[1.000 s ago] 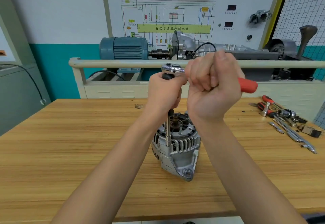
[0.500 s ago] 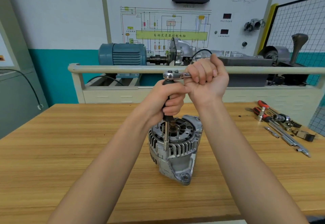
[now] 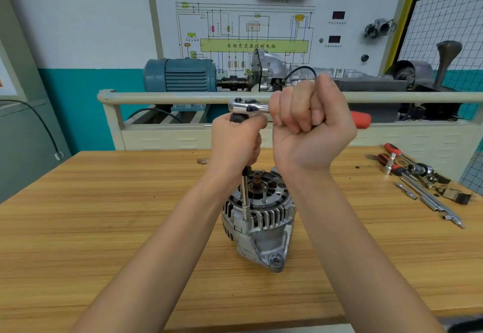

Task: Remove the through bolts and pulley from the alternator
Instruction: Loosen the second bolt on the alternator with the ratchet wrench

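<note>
A silver alternator (image 3: pixel 261 225) stands upright on the wooden table (image 3: pixel 104 228), its shaft end facing up. A long extension bar (image 3: pixel 245 202) rises from a bolt at the housing's near rim to a chrome ratchet head (image 3: pixel 247 105). My left hand (image 3: pixel 235 144) grips the black upper part of the bar just under the ratchet head. My right hand (image 3: pixel 311 126) grips the ratchet's handle, whose red end (image 3: pixel 362 119) sticks out to the right. The bolt itself is hidden under the socket.
Loose tools (image 3: pixel 418 178) lie at the table's right: red-handled ratchets, sockets, extension bars. A small round piece (image 3: pixel 202 160) lies at the far edge. Behind the table stand a rail (image 3: pixel 156 97), a blue motor (image 3: pixel 180 75) and a wiring diagram panel.
My right hand swung the ratchet handle in towards the head and back out to the right, so the red end shows again. The left hand kept gripping the bar.
</note>
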Motion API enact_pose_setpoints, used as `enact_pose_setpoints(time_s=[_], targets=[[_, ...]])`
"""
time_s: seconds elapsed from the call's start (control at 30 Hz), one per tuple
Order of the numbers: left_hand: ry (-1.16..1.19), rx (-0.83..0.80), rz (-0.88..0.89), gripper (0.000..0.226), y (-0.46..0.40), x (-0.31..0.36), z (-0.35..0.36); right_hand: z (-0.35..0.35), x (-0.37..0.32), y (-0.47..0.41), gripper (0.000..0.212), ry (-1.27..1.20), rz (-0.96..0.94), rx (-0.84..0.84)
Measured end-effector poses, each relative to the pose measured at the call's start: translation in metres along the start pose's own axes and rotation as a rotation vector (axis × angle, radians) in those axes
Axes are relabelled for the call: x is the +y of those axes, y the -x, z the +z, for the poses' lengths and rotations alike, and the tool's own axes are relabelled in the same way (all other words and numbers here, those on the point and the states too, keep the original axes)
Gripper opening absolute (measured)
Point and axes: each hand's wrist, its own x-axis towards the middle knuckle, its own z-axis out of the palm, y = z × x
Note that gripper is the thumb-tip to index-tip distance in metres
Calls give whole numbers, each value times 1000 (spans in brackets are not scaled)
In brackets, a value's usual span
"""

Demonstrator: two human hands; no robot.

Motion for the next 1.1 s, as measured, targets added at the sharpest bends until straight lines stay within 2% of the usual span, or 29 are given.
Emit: enact_pose_setpoints(time_s=[0.07,0.2,0.27,0.33,0.43,0.57,0.67,0.73,0.83,0.9,0.97,1.1], targets=[[8,-93,2,45,-1,2,-7,-9,-3,-10,55,-104,145,45],[63,-380,-47,36,-5,6,-16,-27,3,-30,49,-518,403,220],[76,-477,-83,36,-6,6,-14,-34,7,-35,48,-653,458,276],[91,-501,-112,39,-6,5,-11,-38,8,-35,48,-682,454,305],[92,-462,-126,41,-6,4,-9,-34,4,-31,46,-626,390,317],[29,-312,-93,53,-4,3,-4,-23,-5,-19,47,-423,239,298],[-19,-141,-58,54,-2,1,3,-9,-7,-4,51,-155,70,159],[-69,-19,-4,48,-3,-1,7,2,-2,5,41,14,-98,72],[-107,88,41,45,-3,-4,8,8,5,9,35,106,-207,23],[-65,55,22,48,-2,-3,4,4,4,4,43,50,-118,5],[-37,-55,3,50,-3,0,-4,-4,-1,-6,53,-36,38,39],[29,-356,-50,42,-7,7,-18,-22,4,-30,49,-447,383,247]])
